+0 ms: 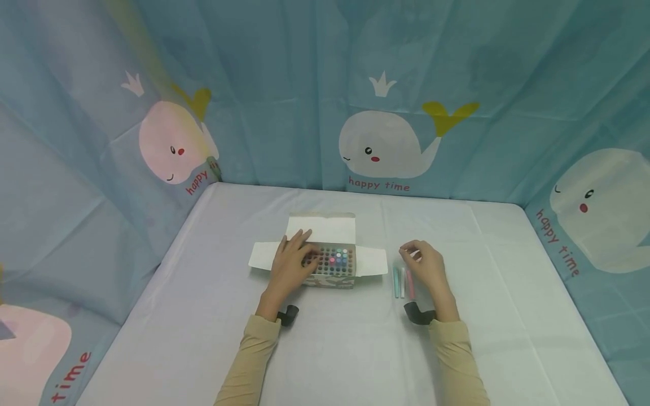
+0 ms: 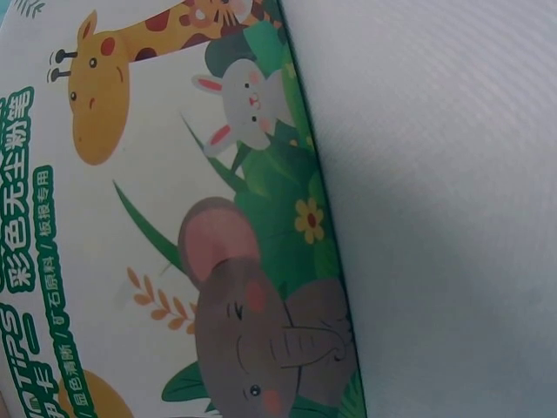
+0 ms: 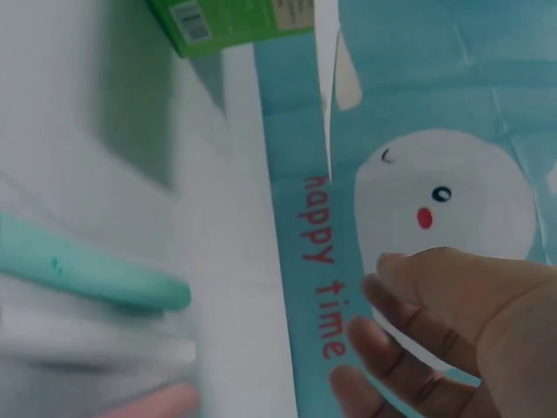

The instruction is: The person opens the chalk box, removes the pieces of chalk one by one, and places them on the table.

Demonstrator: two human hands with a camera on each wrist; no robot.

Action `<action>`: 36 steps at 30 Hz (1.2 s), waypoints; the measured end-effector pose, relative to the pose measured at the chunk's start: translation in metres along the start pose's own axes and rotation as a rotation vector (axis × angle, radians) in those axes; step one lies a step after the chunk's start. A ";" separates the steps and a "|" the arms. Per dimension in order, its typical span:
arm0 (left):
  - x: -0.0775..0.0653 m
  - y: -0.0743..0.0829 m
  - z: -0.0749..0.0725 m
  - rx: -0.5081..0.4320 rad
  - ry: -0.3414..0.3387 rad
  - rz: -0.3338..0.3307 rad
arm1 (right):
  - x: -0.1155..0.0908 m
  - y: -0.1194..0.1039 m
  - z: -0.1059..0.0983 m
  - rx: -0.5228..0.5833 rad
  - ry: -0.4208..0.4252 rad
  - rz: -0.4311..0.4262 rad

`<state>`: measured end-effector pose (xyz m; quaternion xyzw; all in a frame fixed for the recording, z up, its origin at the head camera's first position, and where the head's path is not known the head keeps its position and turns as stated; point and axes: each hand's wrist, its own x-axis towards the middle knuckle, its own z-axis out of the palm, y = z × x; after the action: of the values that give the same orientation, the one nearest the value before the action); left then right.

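An opened chalk box (image 1: 330,281) with animal drawings stands on the table, its flaps folded outward. Round chalk ends, some blue, white and pink, show in a holder inside. My left hand (image 1: 291,264) rests over the box's left part, fingers spread toward the rear flap; thumb and index finger bend above the holder with a gap between them. To the right lie a green chalk (image 1: 396,283), a white chalk (image 1: 403,283) and a pink chalk (image 1: 411,285), side by side. Just above them hovers my right hand (image 1: 427,268), fingers loosely curled, nothing visible between them in the right wrist view.
A white cloth covers the table (image 1: 355,349). Blue curtains (image 1: 274,129) with whale prints hang behind and at both sides. The box's right flap (image 1: 370,261) reaches close to the loose chalks. Each wrist wears a black camera mount (image 1: 418,314).
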<state>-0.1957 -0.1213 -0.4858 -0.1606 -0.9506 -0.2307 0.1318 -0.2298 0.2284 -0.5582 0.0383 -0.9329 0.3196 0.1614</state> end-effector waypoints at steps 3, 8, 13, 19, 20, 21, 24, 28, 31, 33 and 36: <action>0.000 0.000 -0.001 -0.002 0.002 -0.004 | 0.004 -0.007 0.006 0.017 0.040 -0.050; 0.000 0.000 -0.001 -0.003 0.005 0.000 | 0.004 -0.067 -0.021 0.117 0.004 -0.120; 0.001 0.000 -0.001 0.004 0.010 0.020 | 0.003 -0.116 -0.039 0.139 -0.027 -0.150; 0.000 0.001 -0.001 0.006 0.023 0.028 | 0.005 -0.140 -0.029 0.103 -0.039 -0.218; -0.001 0.001 0.000 0.009 0.024 0.027 | 0.005 -0.144 -0.027 0.098 -0.039 -0.235; -0.001 0.001 0.000 0.010 0.026 0.028 | 0.005 -0.148 -0.025 0.096 -0.040 -0.253; 0.000 0.001 0.000 0.012 0.025 0.024 | 0.005 -0.159 -0.017 0.093 -0.057 -0.300; 0.000 0.001 0.000 0.020 0.010 0.016 | 0.003 -0.170 -0.006 0.041 -0.100 -0.342; -0.001 0.001 -0.001 0.023 0.001 0.013 | 0.001 -0.176 0.001 0.002 -0.130 -0.375; -0.001 0.001 0.000 0.026 -0.002 0.010 | -0.001 -0.180 0.005 -0.003 -0.147 -0.396; -0.002 0.000 0.000 0.032 0.002 0.017 | -0.004 -0.183 0.009 -0.003 -0.157 -0.431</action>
<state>-0.1939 -0.1217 -0.4866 -0.1664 -0.9527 -0.2143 0.1371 -0.1969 0.0778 -0.4591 0.2614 -0.9133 0.2724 0.1527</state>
